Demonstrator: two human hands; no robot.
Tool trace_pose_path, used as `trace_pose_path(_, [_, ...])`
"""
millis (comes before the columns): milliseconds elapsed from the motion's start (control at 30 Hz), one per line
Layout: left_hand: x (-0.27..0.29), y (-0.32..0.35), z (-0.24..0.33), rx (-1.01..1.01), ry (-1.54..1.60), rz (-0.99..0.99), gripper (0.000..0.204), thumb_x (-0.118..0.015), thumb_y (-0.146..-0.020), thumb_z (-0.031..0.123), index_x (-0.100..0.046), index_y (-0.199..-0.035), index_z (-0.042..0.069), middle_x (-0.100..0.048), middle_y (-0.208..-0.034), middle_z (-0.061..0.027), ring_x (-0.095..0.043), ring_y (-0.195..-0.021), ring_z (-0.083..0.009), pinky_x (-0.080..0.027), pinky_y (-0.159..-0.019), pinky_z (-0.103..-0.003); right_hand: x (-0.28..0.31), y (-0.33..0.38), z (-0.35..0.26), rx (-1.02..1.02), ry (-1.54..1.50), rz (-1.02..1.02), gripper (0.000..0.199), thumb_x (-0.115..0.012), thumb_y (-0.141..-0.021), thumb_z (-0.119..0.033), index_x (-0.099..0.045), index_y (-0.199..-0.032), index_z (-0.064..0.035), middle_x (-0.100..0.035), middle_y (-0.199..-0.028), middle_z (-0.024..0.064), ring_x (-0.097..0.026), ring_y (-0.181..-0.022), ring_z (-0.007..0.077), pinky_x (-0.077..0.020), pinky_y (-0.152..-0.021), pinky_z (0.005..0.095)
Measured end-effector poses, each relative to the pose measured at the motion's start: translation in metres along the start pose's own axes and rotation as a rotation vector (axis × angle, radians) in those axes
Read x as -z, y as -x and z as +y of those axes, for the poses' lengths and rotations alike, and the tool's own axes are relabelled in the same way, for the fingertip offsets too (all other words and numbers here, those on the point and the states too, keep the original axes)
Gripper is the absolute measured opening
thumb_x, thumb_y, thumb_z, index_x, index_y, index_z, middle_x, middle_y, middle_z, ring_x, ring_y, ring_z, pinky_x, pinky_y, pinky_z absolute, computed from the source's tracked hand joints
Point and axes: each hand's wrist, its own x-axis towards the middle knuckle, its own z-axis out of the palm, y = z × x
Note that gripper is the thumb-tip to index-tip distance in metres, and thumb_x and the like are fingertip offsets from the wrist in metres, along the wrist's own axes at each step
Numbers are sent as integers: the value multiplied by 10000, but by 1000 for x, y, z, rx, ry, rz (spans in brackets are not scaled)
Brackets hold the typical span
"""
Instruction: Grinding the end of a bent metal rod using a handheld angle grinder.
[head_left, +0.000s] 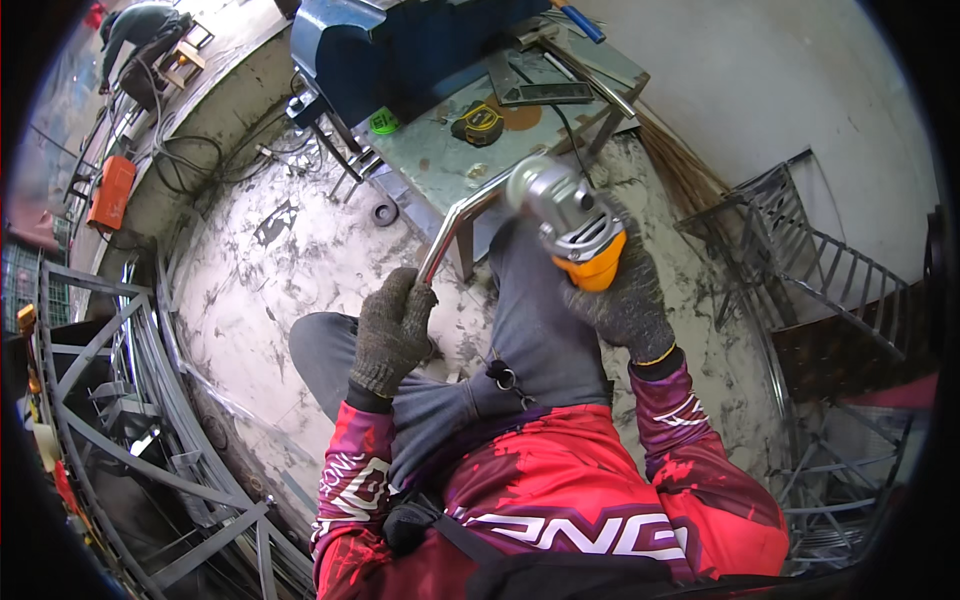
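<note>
My left hand [392,325], in a dark knitted glove, is closed round the lower end of a shiny bent metal tube [449,226]. The tube slants up and to the right, its far end reaching the near edge of a metal worktable [425,170]. In my gloved right hand [634,305] is an angle grinder [572,215] with an orange body and silver head. Its blurred disc lies at or very near the tube's upper end; whether they touch I cannot tell. A tape measure [479,124], yellow and black, lies on the table behind.
A green round item [383,121], a metal square [548,94] and a blue-handled tool [580,20] are on the table. Metal frames [160,400] and bars stand at left, a metal rack [810,255] at right. An orange case [110,193] and another person [145,50] are far left.
</note>
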Motion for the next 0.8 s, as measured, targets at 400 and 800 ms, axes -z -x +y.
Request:
trace_pose_path(400, [-20, -5, 4, 11, -191, 52, 192, -602, -1019, 199, -643, -1046, 13, -704, -825, -191, -704, -776, -382, -524, -701, -462, -32, 1, -1, 205, 618, 307, 844, -873, -751, -281, -482, -1472, -80, -701, -1268, 156, -713, -1094, 348, -577, -897, 412])
trace_pose_path(800, [-19, -6, 13, 27, -234, 20, 187, -598, -1020, 219, -638, -1034, 37, -718, -855, -193, -702, -814, -425, -523, -707, -507, -29, -3, 32, 179, 526, 206, 938, -865, -777, -249, -384, -1555, -41, -562, -1466, 214, -608, -1304, 346, -514, -1050, 407])
